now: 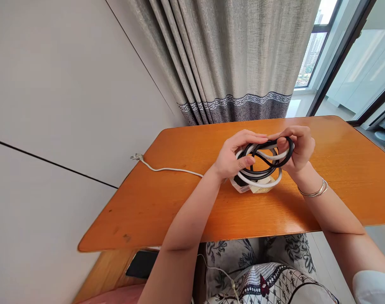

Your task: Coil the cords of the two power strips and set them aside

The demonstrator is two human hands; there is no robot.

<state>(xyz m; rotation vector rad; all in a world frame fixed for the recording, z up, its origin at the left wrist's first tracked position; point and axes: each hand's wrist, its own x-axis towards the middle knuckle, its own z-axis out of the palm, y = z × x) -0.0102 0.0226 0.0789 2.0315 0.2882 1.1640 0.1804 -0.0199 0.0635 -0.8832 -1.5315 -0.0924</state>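
A coiled bundle of black and white cables [262, 173] is held between my two hands above the wooden table [167, 207]. My left hand [238, 154] grips the left side of the coil, its thumb across the loops and its fingers over the top. On the right side, my right hand [296, 147] pinches the loops between thumb and fingers. Beneath the coil a pale boxy piece [262, 186] shows in part, with a dark part beside it. The cables and hands hide the rest, so I cannot tell its kind.
A white cord [173, 169] runs left across the table to a plug [136, 156] at the table's left edge. Below the table lies a dark phone-like slab [142, 264]. Grey curtains [243, 50] hang behind the table, and a wall stands at left.
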